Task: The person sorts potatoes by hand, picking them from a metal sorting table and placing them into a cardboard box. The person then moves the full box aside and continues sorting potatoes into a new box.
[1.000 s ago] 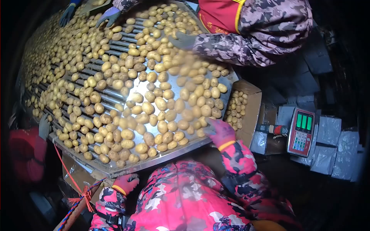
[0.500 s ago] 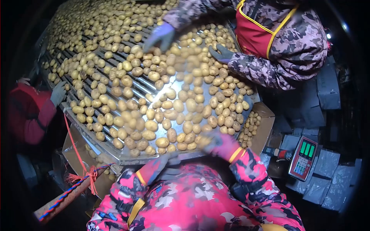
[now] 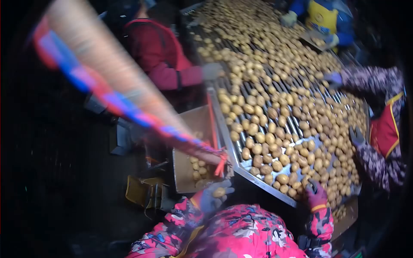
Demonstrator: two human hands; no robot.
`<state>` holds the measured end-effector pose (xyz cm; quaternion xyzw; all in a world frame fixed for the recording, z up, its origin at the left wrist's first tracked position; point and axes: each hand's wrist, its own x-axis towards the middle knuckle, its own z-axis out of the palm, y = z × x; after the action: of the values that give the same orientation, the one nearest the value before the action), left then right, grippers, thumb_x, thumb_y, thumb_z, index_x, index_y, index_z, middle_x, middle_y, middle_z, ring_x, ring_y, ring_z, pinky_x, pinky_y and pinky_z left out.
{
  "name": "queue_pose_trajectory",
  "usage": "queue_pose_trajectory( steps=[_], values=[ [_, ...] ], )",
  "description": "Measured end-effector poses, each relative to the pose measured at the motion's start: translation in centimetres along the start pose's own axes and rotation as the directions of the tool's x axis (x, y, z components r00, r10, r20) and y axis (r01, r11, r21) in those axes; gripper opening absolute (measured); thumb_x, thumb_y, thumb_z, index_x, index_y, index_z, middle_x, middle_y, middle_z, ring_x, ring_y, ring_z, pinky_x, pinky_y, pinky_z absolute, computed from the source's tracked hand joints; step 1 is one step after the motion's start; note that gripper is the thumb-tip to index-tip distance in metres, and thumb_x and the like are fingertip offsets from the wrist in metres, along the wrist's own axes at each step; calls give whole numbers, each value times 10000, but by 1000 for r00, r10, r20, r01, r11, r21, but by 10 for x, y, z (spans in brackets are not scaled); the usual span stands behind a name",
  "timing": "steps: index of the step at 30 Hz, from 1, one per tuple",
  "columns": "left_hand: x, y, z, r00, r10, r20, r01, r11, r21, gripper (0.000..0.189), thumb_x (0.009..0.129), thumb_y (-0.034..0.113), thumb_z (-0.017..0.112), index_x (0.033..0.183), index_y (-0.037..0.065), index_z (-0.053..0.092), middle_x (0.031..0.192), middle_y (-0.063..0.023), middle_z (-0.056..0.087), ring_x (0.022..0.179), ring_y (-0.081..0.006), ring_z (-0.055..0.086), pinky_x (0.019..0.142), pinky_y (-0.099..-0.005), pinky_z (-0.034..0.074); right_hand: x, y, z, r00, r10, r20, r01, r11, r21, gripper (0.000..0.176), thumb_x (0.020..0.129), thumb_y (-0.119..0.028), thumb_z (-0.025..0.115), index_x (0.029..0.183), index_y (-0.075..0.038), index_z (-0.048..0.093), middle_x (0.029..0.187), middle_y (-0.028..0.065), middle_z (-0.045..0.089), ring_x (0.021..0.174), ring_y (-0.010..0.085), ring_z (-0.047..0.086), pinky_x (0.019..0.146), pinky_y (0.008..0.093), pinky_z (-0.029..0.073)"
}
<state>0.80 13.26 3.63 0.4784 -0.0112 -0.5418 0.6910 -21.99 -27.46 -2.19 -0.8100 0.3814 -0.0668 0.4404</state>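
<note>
A potato [image 3: 219, 192] sits in my gloved left hand [image 3: 210, 198], its fingers curled around it. That hand is beside the carton [image 3: 183, 174] at the left of the sorting table, near the carton's front edge. My gloved right hand [image 3: 317, 194] reaches over the table's front rim [image 3: 264, 185]. Its fingers are apart and touch the potatoes [image 3: 297, 185] there; no potato is plainly gripped. Many loose potatoes cover the slatted rollers and the metal plate.
A blurred pole [image 3: 116, 73] wound with red and blue cord slants across the upper left. Co-workers' gloved hands [image 3: 212, 71], [image 3: 357, 136] work at both sides. One person in a yellow apron [image 3: 322, 17] holds a tray [image 3: 316, 41] at the far end. Another carton [image 3: 347, 218] stands at right.
The view has swung left, bringing the pole and left carton nearer the middle. My left hand has moved out beside the carton, and a potato now shows in it. My right hand stays at the rim.
</note>
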Motion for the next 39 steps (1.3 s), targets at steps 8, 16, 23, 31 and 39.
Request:
queue_pose_trajectory(
  steps=[8, 16, 23, 31, 39],
  values=[
    [-46, 144, -157, 475, 187, -860, -847, 362, -389, 575, 918, 488, 602, 1246, 19, 538, 1251, -130, 574, 1227, -303, 519, 962, -413, 553, -3, -56, 18, 979, -155, 129, 158, 987, -10, 354, 858, -198, 706, 1182, -55, 683, 1050, 162, 714, 963, 248, 696, 864, 361, 532],
    [18, 43, -26, 994, -46, -103, 49, 998, 30, 432, 1006, 246, 492, 1368, 10, 501, 1309, -179, 594, 1073, -301, 649, 886, -380, 552, -44, -36, -25, 983, 53, 175, -12, 974, -224, 468, 902, -390, 617, 1307, -156, 608, 1209, 170, 659, 1123, 346, 618, 958, 428, 485],
    [137, 24, 104, 993, 118, -3, -108, 912, 395, 566, 993, 328, 543, 1459, 39, 404, 1401, -160, 508, 1291, -277, 495, 1078, -404, 392, -86, 46, -41, 983, 179, 34, -164, 952, -260, 513, 857, -379, 666, 1313, -153, 595, 1207, 179, 647, 1098, 361, 617, 954, 436, 485],
    [227, -9, 180, 887, -312, 340, -160, 484, 860, 475, 924, 237, 629, 1344, 29, 550, 1353, -172, 562, 1281, -285, 503, 1090, -400, 379, -72, 49, -74, 972, 227, -56, -233, 959, -160, 507, 872, -351, 668, 1318, -127, 583, 1151, 188, 665, 1059, 359, 639, 923, 434, 500],
    [232, 16, 144, 836, -539, -101, 529, 744, 409, 436, 992, 344, 555, 1223, -25, 587, 1010, -117, 688, 802, -172, 663, 648, -297, 530, 110, 51, -139, 908, -132, -399, -1, 949, -316, 659, 754, -249, 759, 1369, -159, 539, 1288, 184, 566, 1185, 370, 541, 985, 457, 452]
  ],
)
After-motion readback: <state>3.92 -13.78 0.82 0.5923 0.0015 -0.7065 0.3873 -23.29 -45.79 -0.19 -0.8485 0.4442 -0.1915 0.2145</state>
